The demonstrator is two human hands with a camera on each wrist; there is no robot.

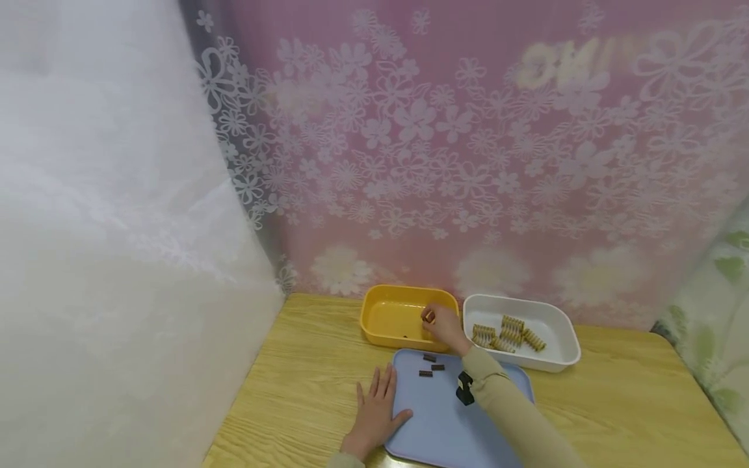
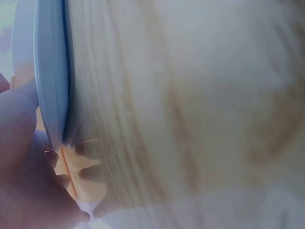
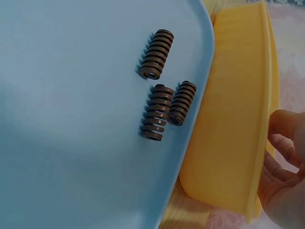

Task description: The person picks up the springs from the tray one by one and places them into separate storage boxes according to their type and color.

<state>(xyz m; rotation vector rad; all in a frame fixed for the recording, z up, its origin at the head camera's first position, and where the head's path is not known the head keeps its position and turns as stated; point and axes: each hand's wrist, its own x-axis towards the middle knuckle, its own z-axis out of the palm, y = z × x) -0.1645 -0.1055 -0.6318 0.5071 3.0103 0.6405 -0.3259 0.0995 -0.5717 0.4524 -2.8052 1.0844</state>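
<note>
My left hand (image 1: 376, 411) lies with fingers spread at the left edge of a light blue tray (image 1: 450, 416), its thumb over the tray. Three brown coil springs (image 3: 157, 54) lie near the tray's far edge; two of them are close together in the right wrist view. My right hand (image 1: 445, 325) reaches over the near rim into a yellow bin (image 1: 386, 338), its fingers bent inside. In the right wrist view the bin wall hides part of those fingers, and I cannot tell whether they hold anything. A small dark bit (image 1: 406, 337) shows inside the bin.
A white bin (image 1: 562, 331) with several yellow coil springs (image 1: 512, 331) stands right of the yellow one. Both bins sit on a wooden table (image 1: 316, 364), against a pink flowered curtain (image 1: 421, 162). A pale wall or curtain (image 1: 117, 260) borders the table's left side.
</note>
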